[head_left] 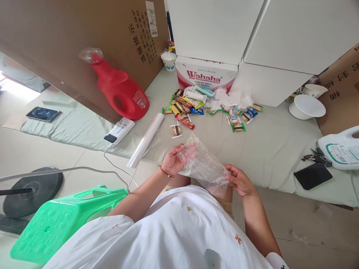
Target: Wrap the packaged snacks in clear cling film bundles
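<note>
A clear plastic bag (206,164) is stretched between my two hands above my lap, at the near edge of the cloth-covered surface. My left hand (175,160), with a red string bracelet at the wrist, grips its upper left part; some of its fingers show through the film. The lower right side of the bag is pinched in my right hand (240,181). Beyond the hands lies a pile of wrapped snacks (186,102), with one wrapped biscuit (176,130) nearest to my left hand. A roll of clear plastic bags (146,140) rests to the left.
Behind the snacks stands a Wahaha box (206,74). At left are a red detergent bottle (122,87), a white power bank (119,130) with a cable and a green plastic stool (64,220). White bowl (307,107), black wallet (313,175) and white jug (340,147) are at right.
</note>
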The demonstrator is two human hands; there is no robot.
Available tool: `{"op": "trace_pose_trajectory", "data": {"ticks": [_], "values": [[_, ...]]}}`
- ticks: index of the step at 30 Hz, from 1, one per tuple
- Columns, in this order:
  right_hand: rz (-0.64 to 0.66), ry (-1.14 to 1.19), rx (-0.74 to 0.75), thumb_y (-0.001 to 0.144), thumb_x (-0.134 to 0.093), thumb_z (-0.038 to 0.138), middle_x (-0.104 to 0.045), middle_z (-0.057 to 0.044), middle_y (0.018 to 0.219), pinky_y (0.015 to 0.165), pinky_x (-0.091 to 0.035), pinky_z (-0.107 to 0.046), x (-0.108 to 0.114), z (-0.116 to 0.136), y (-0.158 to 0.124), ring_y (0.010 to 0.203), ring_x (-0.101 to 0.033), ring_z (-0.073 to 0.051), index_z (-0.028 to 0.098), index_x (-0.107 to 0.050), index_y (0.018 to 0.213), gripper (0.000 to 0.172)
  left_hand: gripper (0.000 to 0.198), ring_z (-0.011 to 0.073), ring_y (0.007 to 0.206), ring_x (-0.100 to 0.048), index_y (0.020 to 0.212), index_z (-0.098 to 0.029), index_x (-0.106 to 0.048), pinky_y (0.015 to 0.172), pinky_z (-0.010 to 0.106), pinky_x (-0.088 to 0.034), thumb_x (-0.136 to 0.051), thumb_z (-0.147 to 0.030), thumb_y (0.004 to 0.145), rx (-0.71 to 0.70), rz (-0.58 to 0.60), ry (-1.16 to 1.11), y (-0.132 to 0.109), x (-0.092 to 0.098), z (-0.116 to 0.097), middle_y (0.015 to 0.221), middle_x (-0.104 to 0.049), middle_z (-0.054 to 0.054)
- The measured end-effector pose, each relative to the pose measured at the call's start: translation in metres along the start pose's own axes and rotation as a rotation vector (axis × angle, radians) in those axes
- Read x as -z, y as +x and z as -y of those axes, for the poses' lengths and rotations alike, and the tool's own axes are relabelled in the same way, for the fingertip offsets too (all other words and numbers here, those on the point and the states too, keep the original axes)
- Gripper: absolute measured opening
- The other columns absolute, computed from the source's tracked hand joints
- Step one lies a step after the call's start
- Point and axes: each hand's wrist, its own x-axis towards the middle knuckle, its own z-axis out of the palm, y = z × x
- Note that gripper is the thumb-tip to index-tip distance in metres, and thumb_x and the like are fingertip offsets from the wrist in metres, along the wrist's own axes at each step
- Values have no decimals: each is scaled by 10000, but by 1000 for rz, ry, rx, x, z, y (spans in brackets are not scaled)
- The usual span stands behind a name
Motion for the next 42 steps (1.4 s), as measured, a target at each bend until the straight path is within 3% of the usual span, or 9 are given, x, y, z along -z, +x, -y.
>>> {"op": "trace_pose_trajectory", "data": {"ticks": [7, 12, 16, 20, 24, 28, 33, 38, 42], "values": [[-320, -293, 206, 669, -914, 535, -649, -3, 711, 509, -361, -233, 31, 13, -20, 574, -430, -98, 191, -765, 767, 387, 139, 277, 1168, -722, 779, -195, -597, 1077, 482, -530, -729, -191, 737, -172, 35, 82, 6, 0, -13, 1275, -742, 77], [-788, -551, 662, 820, -774, 511, -684, -48, 968, 676, -501, -296, 54, 42, 0, 717, -577, -138, 219, -775, 944, 318, 183, 282, 1210, -689, 773, -202, -708, 1093, 437, -495, -881, -245, 729, -413, 102, 443, 4, -14, -7, 1229, -740, 84], [-1034, -556, 649, 769, -790, 527, -661, -97, 1167, 705, -549, -308, 52, 52, 11, 801, -647, -150, 208, -729, 1083, 451, 117, 272, 1197, -650, 871, -255, -800, 1157, 425, -436, -850, -333, 799, -616, 24, 871, 0, -18, -5, 1149, -750, 109], [-703, -131, 328, 794, -690, 761, -664, -53, 748, 449, -432, -241, 9, 31, 8, 549, -559, -128, 182, -705, 867, 584, 130, 301, 1212, -630, 913, -301, -800, 1218, 487, -362, -836, -334, 792, -642, 103, 1056, -3, -13, 6, 1163, -753, 113], [-267, 239, -11, 773, -533, 935, -770, -153, 909, 455, -530, -288, -34, 11, 6, 732, -717, -232, 169, -748, 982, 822, 158, 299, 1232, -647, 899, -300, -796, 1266, 515, -290, -865, -276, 759, -485, 200, 1084, -3, -8, 25, 1113, -770, 103], [-318, 316, -12, 709, -674, 897, -789, -118, 931, 520, -598, -306, -45, 9, 13, 813, -752, -245, 208, -724, 991, 746, 88, 260, 1216, -679, 946, -287, -785, 1285, 533, -290, -797, -298, 859, -522, 341, 1223, -2, -2, 43, 1130, -788, 75], [-437, 138, 105, 584, -931, 643, -745, -23, 811, 570, -583, -242, -37, 10, 19, 708, -683, -152, 214, -686, 787, 534, 193, 234, 1290, -633, 1084, -249, -735, 1226, 551, -381, -560, -211, 1012, -947, 618, 1710, 6, 8, 55, 1267, -756, 71], [-464, 106, 169, 609, -923, 602, -726, -22, 858, 610, -588, -250, -34, 5, 16, 744, -647, -139, 205, -742, 807, 479, 450, 339, 1403, -498, 1368, -190, -590, 1106, 556, -468, -595, -246, 921, -1124, 447, 1731, -1, 2, 53, 1488, -562, 190], [-555, 87, 207, 618, -904, 617, -670, -4, 779, 558, -548, -236, -38, 2, 16, 719, -613, -136, 205, -741, 823, 488, 253, 246, 986, -616, 1169, -190, -618, 871, 419, -507, -629, -310, 946, -1285, 359, 1654, -10, -15, 63, 1074, -681, 124]]}}
